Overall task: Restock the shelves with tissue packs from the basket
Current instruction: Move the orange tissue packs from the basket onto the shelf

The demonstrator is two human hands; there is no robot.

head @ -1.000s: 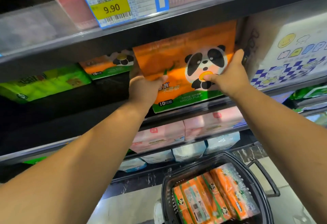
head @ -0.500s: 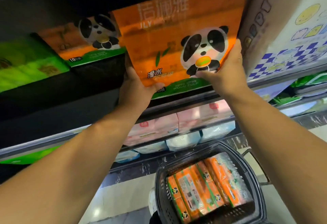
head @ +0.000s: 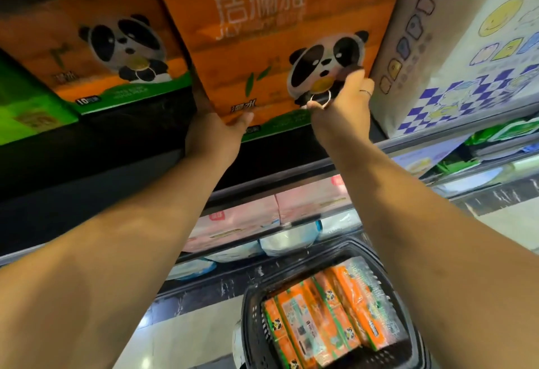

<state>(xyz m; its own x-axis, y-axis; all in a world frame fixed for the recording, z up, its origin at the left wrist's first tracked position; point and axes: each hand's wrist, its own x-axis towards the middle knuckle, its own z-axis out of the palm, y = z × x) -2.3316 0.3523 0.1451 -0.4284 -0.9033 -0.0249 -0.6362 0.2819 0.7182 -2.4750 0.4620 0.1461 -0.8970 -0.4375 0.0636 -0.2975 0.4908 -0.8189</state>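
The left hand [head: 214, 135] and right hand [head: 339, 109] grip the orange tissue pack [head: 256, 48] by its lower corners, fingers [head: 357, 78] curled round it, at the front edge of the shelf [head: 116, 150]. Tight beside the white checked pack [head: 437, 62], it may jam and tip off when released.

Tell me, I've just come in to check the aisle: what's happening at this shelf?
A person holds a large orange panda tissue pack with both hands, the left hand at its lower left edge and the right hand at its lower right. The pack stands at the front of the shelf, between a second panda pack and a white patterned pack. Below, the black basket holds more orange packs.
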